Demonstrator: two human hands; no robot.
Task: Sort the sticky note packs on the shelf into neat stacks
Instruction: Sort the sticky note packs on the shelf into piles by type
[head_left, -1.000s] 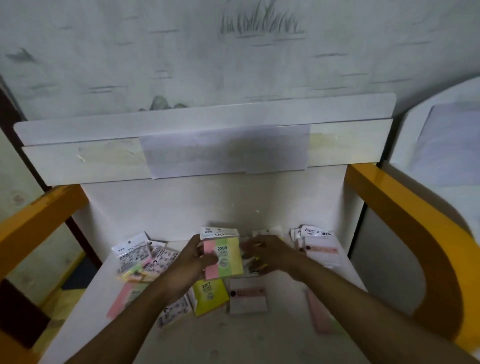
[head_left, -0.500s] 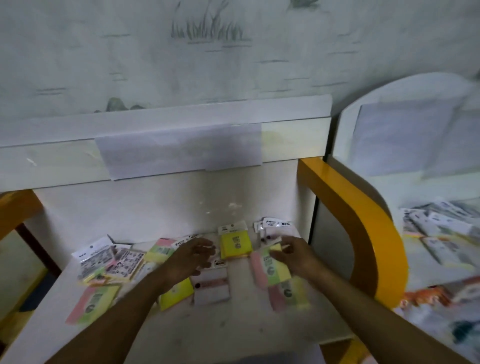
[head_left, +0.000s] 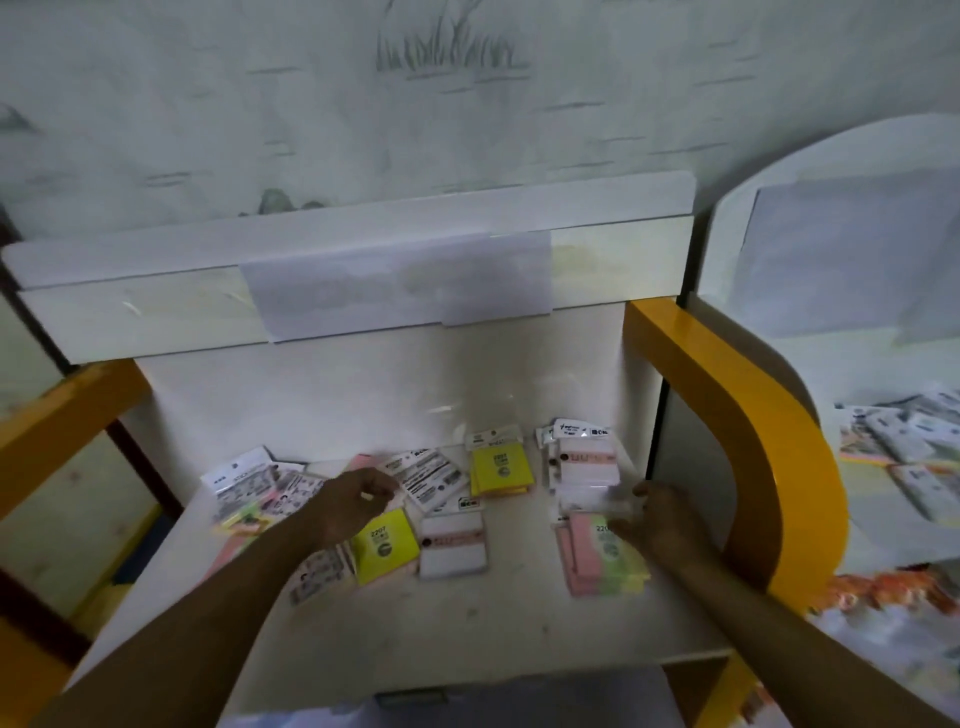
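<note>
Sticky note packs lie scattered on a white shelf (head_left: 467, 629). My right hand (head_left: 662, 525) grips the right edge of the top pink, green and yellow pack (head_left: 595, 564), which lies on a small stack at the right. Behind that stack are white packs with a pink band (head_left: 587, 462). My left hand (head_left: 350, 501) hovers over the middle with fingers curled and nothing visibly in it. Around it are a yellow pack (head_left: 384, 545), a white banded pack (head_left: 452, 548), a second yellow pack (head_left: 498, 470), a printed pack (head_left: 428, 478) and several printed packs at the left (head_left: 260, 488).
Yellow side panels close the shelf on the right (head_left: 753, 441) and the left (head_left: 67, 410). A white back wall (head_left: 389, 395) rises behind the packs. A neighbouring shelf at the right (head_left: 909, 467) holds more packs. The shelf's front edge is near me.
My right hand carried the pink, green and yellow pack from the middle to the right and set it on the stack there. My left hand let go and stayed over the middle.
</note>
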